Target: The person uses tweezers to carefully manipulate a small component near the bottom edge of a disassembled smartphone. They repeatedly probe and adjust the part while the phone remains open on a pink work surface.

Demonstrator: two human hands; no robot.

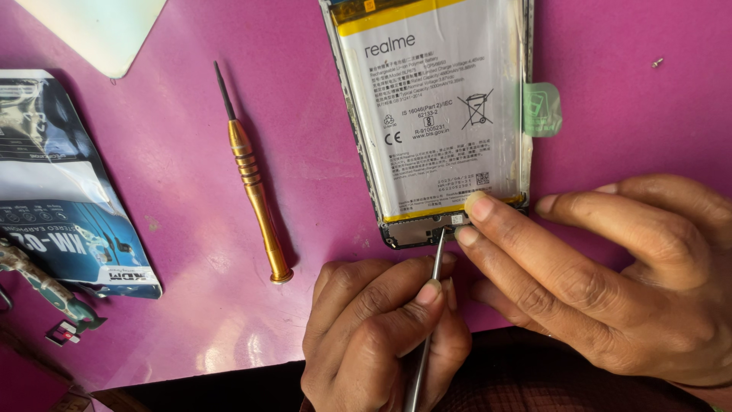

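An opened phone lies back-up on the pink mat, its white and yellow battery exposed. My left hand grips a thin metal tool whose tip touches the phone's bottom edge, at a small connector. My right hand reaches in from the right. Its index and middle fingertips press on the phone's lower right corner, just beside the tool tip.
A gold-handled screwdriver lies left of the phone. A blue and white packet sits at the left edge above a small green circuit strip. A green pull tab sticks out from the phone's right side. One tiny screw lies at upper right.
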